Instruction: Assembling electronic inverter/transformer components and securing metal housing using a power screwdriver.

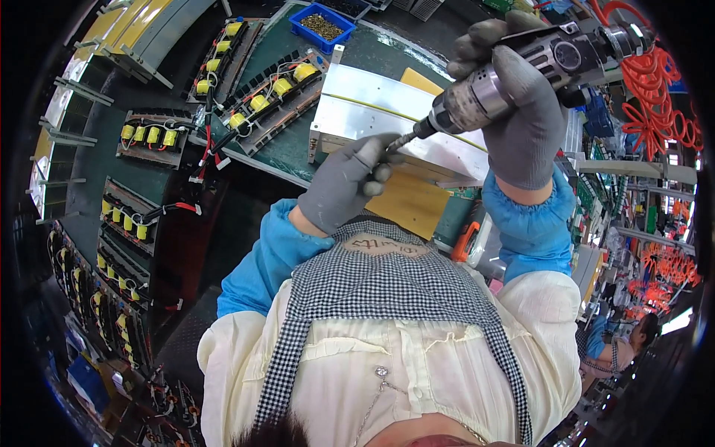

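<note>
Bright scene for you right now, light falling from above, and there's hard glare flaring off the silver metal panel (376, 83), bleaching its top. More sheen streaks the far edge of your green tabletop (278, 39), just right of the blue bin (309, 38). Below the near edge, deep shadow! Your drill (477, 98) reads crisp. Out right, a white patch (678, 320) burns out, orange coils (655, 93) look softer; the corners sink to curved black.
</note>
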{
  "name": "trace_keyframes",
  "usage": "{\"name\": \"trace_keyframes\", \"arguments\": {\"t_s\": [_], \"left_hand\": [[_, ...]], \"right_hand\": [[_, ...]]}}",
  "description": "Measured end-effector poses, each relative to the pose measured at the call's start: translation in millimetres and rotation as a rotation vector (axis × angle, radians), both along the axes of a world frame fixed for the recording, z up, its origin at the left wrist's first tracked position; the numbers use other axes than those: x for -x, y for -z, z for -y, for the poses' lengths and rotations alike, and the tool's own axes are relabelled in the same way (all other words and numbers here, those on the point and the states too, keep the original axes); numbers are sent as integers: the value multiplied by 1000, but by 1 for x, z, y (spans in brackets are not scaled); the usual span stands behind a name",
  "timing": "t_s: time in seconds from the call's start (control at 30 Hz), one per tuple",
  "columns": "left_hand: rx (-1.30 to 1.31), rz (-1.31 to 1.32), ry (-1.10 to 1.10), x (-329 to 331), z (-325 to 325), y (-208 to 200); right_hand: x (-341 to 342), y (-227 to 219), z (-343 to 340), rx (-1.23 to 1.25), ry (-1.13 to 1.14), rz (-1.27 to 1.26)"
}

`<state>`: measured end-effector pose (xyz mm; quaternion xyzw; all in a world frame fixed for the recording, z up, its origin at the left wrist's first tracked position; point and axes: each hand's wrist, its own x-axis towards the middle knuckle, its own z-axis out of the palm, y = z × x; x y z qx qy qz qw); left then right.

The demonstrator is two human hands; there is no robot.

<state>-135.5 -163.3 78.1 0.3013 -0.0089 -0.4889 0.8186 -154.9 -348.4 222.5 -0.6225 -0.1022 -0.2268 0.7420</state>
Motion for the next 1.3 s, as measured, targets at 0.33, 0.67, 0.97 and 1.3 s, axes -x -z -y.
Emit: {"name": "trace_keyframes", "arguments": {"t_s": [0.33,0.67,0.97,1.3], "left_hand": [[-196,366,183,10,-2,4],[115,-162,365,7,-23,73],[-841,1750,223,17,-31,103],[-661,2303,114,29,-22,114]], "right_hand": [[41,1,38,-170,-99,33],[62,3,59,-195,52,92],[67,2,54,-150,59,119],[71,-9,67,-129,17,163]]}}
